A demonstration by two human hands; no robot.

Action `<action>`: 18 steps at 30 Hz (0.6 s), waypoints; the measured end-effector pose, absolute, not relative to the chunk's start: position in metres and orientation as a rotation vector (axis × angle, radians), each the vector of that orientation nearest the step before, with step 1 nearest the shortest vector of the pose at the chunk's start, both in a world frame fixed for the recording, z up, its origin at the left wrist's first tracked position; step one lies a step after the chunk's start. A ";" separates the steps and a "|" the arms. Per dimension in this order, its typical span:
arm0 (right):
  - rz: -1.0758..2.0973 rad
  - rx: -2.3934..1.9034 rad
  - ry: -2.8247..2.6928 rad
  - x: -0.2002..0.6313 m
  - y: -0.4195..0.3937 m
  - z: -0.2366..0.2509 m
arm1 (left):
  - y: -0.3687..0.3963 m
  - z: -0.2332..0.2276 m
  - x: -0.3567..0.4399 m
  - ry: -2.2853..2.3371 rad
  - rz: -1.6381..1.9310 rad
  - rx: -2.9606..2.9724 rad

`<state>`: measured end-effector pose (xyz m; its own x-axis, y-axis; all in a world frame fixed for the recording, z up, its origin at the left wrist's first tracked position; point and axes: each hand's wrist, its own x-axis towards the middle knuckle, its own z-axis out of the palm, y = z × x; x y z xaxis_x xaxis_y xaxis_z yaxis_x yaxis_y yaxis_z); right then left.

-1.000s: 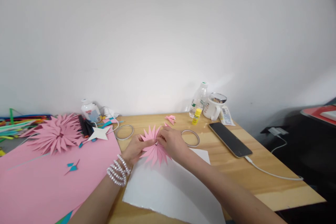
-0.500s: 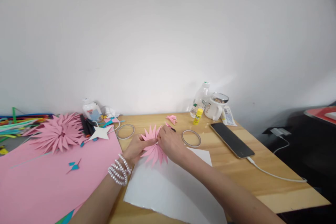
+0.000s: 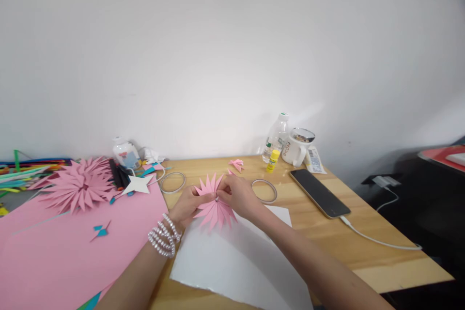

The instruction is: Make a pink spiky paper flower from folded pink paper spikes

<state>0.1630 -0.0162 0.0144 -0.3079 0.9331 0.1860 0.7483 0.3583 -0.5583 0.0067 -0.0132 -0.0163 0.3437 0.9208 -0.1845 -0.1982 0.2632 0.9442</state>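
A small pink paper flower (image 3: 213,203) with pointed petals rests over a white sheet (image 3: 240,261) on the wooden table (image 3: 327,237). My left hand (image 3: 187,206), with pearl bracelets at the wrist, grips its left side. My right hand (image 3: 240,196) pinches at the flower's centre and right side, covering part of the petals. A loose pink folded petal (image 3: 236,164) lies farther back on the table.
A large pink sheet (image 3: 69,247) and a bigger pink flower (image 3: 78,186) lie at left with a white star (image 3: 138,184) and coloured strips. Two tape rings (image 3: 172,182) (image 3: 264,191), a glue stick (image 3: 271,161), bottle (image 3: 276,136), mug (image 3: 296,147) and a charging phone (image 3: 319,193) lie near.
My right hand's fingers have shifted slightly on the flower's centre; the flower stays in place between both hands. The view has wobbled a little.
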 end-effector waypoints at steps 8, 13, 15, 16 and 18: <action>0.296 -1.669 -2.200 0.153 -0.019 0.011 | -0.014 -0.015 0.008 0.975 0.925 1.018; 0.284 -1.684 -2.237 0.153 -0.019 0.013 | -0.014 -0.013 0.007 0.969 0.914 1.008; 0.382 -1.639 -2.216 0.156 -0.019 0.014 | -0.015 -0.012 0.008 0.966 0.908 0.990; 0.422 -1.610 -2.207 0.158 -0.019 0.015 | -0.015 -0.012 0.008 0.969 0.906 0.981; 0.478 -1.562 -2.189 0.160 -0.019 0.017 | -0.015 -0.011 0.008 0.984 0.901 0.969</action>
